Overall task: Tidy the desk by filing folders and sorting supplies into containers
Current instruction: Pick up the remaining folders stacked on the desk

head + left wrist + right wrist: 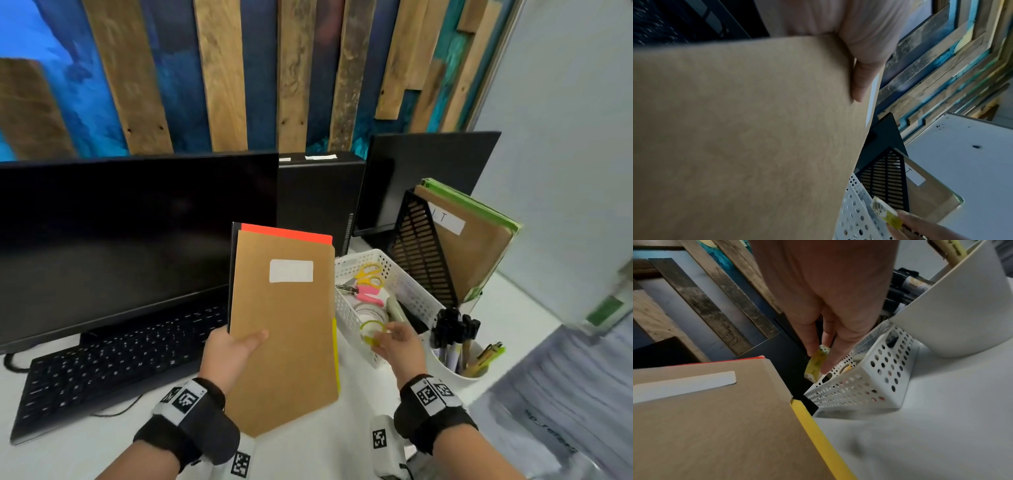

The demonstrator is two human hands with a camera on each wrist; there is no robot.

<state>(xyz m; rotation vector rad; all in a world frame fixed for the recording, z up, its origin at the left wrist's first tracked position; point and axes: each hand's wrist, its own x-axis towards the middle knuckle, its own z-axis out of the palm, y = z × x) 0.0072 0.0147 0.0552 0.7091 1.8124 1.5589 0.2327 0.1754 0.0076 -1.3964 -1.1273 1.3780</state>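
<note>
My left hand [236,346] grips a stack of folders upright above the desk: a brown folder [284,325] with a white label in front, red and yellow ones behind it. The same brown folder [740,129] fills the left wrist view, thumb pressed on its face. My right hand [394,342] pinches a yellow-green tape roll [371,330] over the near end of the white perforated basket [411,294]. In the right wrist view the tape roll [816,365] hangs from my fingertips just above the basket [865,378].
The basket holds yellow scissors [370,274], pink notes and tape rolls. A black file rack [424,250] with brown and green folders stands behind it. A white pen cup [459,356] sits to the right. A monitor [137,240] and keyboard [113,363] lie left.
</note>
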